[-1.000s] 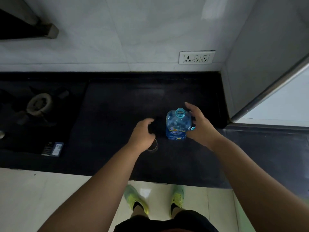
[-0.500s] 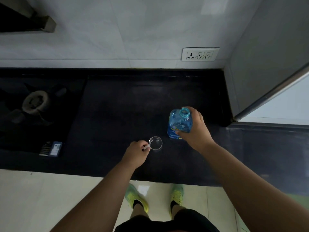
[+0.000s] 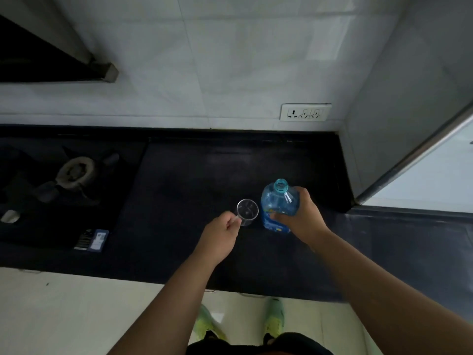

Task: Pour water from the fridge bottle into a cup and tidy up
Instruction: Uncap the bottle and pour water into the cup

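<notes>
A blue plastic water bottle (image 3: pixel 277 203) with its mouth uncapped stands over the black counter (image 3: pixel 194 180), and my right hand (image 3: pixel 299 216) is wrapped around its body from the right. Just left of it is a clear glass cup (image 3: pixel 247 211), seen from above and holding no visible water. My left hand (image 3: pixel 221 233) grips the cup at its near side, apparently by a handle. Bottle and cup are almost touching. I cannot tell whether the bottle rests on the counter or is lifted.
A gas stove burner (image 3: pixel 75 170) lies at the left of the counter, with a small dark box (image 3: pixel 92 239) near the front edge. A wall socket (image 3: pixel 304 112) is behind. A steel-edged door (image 3: pixel 409 155) juts in at right. My feet stand on the pale floor (image 3: pixel 76 316).
My right hand closed around the bottle. My left hand slid back off the cup's top to grip its near side, uncovering the cup.
</notes>
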The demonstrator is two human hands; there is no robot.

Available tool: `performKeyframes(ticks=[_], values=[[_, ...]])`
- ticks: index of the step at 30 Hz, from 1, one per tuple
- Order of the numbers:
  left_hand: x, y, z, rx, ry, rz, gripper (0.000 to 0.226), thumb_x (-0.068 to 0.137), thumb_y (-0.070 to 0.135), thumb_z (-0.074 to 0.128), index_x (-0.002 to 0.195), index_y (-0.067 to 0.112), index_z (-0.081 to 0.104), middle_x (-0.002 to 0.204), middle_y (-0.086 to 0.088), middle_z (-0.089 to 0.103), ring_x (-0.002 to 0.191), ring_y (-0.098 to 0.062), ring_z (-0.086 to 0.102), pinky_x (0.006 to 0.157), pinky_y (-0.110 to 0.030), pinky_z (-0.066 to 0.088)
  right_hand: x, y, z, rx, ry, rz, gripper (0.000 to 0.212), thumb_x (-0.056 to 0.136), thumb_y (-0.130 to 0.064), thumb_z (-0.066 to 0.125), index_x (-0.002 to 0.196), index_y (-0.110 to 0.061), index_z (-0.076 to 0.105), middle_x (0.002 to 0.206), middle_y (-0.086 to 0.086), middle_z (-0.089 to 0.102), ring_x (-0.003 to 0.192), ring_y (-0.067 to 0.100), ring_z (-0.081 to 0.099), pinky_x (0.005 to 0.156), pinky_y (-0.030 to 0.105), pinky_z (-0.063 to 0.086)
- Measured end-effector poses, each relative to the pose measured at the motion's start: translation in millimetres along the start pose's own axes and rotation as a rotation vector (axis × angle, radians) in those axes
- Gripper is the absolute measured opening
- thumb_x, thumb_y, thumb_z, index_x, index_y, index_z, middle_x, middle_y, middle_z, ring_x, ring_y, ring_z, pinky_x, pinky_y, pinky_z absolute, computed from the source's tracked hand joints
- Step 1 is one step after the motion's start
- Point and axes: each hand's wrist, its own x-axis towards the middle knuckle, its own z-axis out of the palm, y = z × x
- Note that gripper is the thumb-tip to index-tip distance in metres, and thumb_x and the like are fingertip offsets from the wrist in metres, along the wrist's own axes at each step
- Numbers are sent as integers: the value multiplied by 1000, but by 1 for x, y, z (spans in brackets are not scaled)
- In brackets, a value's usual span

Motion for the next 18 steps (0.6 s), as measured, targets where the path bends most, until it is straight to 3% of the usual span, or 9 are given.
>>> performKeyframes(ticks=[5,10,13,14,16,18], values=[[-29,45,-47,-163,47,98,33,105,46,52,92,18,62,94,1,71,91,-13,68,81,-34,54,-43,-47,-16,121,239,-160,85,68,-35,95,135,-34,43,134,-4,51,120,13,58,104,41,52],[-62,83,-103,-266,64,259,38,104,46,52,82,15,59,73,9,57,69,-3,55,75,-29,47,-83,-121,-46,150,381,-306,87,65,-38,97,132,-36,43,131,-6,52,119,10,60,103,44,55],[-78,100,-135,-270,71,351,39,104,45,50,80,14,53,70,10,52,67,-7,50,74,-32,42,-108,-164,-58,141,472,-367,82,64,-42,96,124,-38,41,125,-8,54,113,8,62,97,43,57],[-81,104,-145,-264,78,382,39,104,45,50,81,14,51,70,9,50,68,-9,48,73,-35,41,-116,-175,-60,117,491,-385,81,64,-44,95,123,-38,41,122,-11,56,111,5,63,94,37,57],[-87,110,-161,-275,101,435,39,104,45,49,81,13,49,71,8,48,68,-11,46,72,-38,39,-129,-195,-60,68,525,-401,78,66,-43,94,121,-41,38,114,-24,57,104,-10,61,84,13,51],[-92,114,-176,-275,117,465,39,104,46,49,80,15,48,70,9,46,68,-11,45,71,-39,40,-141,-214,-58,-5,564,-399,78,68,-40,94,119,-43,35,106,-32,55,96,-24,55,72,0,44]])
